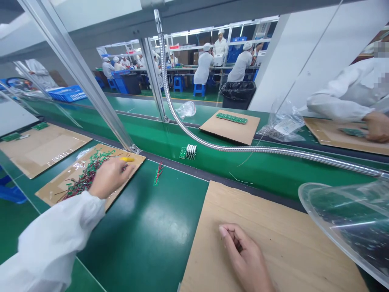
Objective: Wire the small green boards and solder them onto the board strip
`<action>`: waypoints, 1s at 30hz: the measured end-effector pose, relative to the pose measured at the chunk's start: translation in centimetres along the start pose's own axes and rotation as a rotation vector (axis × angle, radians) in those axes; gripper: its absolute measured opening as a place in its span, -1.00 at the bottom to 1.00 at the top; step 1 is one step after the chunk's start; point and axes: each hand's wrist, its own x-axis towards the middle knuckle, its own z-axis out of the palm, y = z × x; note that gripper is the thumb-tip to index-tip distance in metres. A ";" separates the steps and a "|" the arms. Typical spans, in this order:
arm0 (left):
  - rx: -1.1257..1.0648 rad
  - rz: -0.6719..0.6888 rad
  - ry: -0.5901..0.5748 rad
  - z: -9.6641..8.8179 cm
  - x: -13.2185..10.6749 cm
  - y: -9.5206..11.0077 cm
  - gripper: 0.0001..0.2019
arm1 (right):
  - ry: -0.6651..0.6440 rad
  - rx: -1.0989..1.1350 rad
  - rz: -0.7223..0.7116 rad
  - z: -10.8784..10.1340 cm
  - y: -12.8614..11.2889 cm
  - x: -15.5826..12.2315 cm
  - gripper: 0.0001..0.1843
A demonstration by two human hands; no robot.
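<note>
My left hand (110, 175) reaches over a cardboard sheet (114, 199), beside a tangled heap of small green circuit boards with dark red wires (86, 172). Its fingers are closed at a yellow object (127, 159), whose kind I cannot make out. My right hand (247, 255) rests over a larger cardboard sheet (291, 239), fingers curled and thumb against the index finger, with nothing visible in them. Between the two sheets, a narrow green board strip with red wires (157, 174) lies on the green tabletop (146, 227).
A flexible metal tube (212, 147) curves across the bench. On the green belt sits a green board with white parts (188, 152). A clear plastic container (349, 227) stands at right. Beyond the belt, a co-worker's hand (377, 126) works by a plastic bag (284, 123). A metal post (82, 77) rises at left.
</note>
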 end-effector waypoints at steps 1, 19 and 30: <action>-0.001 0.065 -0.023 0.9 -0.7 1.7 -0.59 | 0.000 0.001 -0.001 0.0 0.0 0.0 -0.59; -0.457 0.569 -0.495 8.3 -3.7 18.9 -0.58 | 0.003 -0.023 -0.060 -0.5 -1.4 0.6 -0.82; 0.095 0.159 -0.411 13.7 12.9 25.1 0.21 | 0.042 -0.149 -0.073 -1.3 -1.9 0.9 -0.94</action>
